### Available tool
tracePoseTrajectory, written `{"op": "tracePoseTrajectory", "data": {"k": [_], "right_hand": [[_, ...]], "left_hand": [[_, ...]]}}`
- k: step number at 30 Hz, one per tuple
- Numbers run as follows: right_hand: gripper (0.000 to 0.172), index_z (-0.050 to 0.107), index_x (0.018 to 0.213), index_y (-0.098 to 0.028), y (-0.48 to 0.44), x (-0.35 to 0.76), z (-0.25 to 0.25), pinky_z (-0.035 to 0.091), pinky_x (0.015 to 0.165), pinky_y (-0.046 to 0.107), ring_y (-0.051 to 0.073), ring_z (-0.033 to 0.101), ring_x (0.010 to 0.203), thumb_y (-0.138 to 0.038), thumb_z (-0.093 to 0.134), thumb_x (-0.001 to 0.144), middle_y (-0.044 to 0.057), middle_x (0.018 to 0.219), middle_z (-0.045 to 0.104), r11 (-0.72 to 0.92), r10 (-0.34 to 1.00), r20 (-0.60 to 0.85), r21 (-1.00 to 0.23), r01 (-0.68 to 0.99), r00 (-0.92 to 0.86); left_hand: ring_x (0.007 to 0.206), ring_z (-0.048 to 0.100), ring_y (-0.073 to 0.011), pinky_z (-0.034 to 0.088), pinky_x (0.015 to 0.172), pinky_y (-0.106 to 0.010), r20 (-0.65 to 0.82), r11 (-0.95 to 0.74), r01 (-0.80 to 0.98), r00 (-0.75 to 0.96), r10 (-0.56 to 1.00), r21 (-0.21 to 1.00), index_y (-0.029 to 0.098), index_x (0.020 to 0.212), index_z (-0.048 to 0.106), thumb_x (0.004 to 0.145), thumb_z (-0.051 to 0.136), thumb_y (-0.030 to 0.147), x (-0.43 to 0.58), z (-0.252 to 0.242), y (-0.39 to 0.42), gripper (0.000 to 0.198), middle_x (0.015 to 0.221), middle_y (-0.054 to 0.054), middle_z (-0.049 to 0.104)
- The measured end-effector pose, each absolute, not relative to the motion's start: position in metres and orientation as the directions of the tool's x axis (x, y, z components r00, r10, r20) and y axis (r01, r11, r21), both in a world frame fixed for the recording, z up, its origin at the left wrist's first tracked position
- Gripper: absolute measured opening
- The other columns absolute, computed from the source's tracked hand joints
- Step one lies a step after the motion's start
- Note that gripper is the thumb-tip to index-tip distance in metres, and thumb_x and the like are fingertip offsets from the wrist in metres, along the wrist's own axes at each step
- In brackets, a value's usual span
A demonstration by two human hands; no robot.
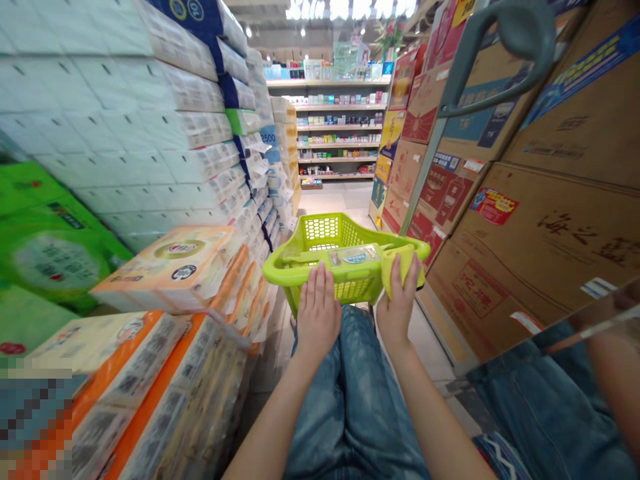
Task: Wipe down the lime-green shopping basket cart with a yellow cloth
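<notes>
Lime basket (345, 230), left hand (319, 317) open on rim (287, 268), right grip (397, 303) clamping yellow cloth (399, 268), perhaps

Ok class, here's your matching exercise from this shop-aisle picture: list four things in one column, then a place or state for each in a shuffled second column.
Column 1
1. Left hand
2. Right hand
3. Lime-green plastic shopping basket
4. Brown cardboard cartons

Column 2
A. Stacked along the aisle's right side
B. Holding a yellow folded item
C. Resting on the basket's near rim
D. Just beyond the person's denim jeans

Pairs: 1-C, 2-B, 3-D, 4-A
</notes>
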State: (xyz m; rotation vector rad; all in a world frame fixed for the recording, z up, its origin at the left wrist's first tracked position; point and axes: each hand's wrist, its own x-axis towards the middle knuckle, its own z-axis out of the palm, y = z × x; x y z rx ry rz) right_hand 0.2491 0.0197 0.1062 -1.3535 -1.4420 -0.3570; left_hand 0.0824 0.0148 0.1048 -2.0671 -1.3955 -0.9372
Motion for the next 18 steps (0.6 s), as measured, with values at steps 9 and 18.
{"op": "tracePoseTrajectory", "data": {"k": [9, 18], "right_hand": [[0.083, 0.012, 0.157, -0.037, 0.012, 0.203, 0.097, 0.029, 0.118, 0.060, 0.029, 0.011, 0.153, 0.001, 0.038, 0.089, 0.003, 0.168, 0.003, 0.391, 0.538, 0.839, -0.167, 0.905, -0.078], [0.092, 0.021, 0.157, -0.033, 0.012, 0.258, 0.115, 0.019, 0.121, 0.062, 0.027, 0.010, 0.154, 0.007, 0.033, 0.074, 0.001, 0.167, 0.010, 0.317, 0.557, 0.805, -0.435, 0.843, 0.206]], "left_hand": [[0.151, 0.019, -0.0273, 0.030, 0.119, -0.045, 0.757, -0.396, 0.918, 0.273, 0.594, -0.020, 0.006, 0.157, 0.012, 0.093, 0.046, 0.016, 0.076, 0.104, 0.016, 0.073, 0.159, -0.020, 0.029], [0.151, 0.021, -0.0277, 0.027, 0.121, -0.045, 0.786, -0.399, 0.916, 0.215, 0.579, 0.044, 0.009, 0.158, 0.004, 0.093, 0.046, 0.017, 0.084, 0.103, 0.016, 0.077, 0.159, -0.019, 0.029]]}}
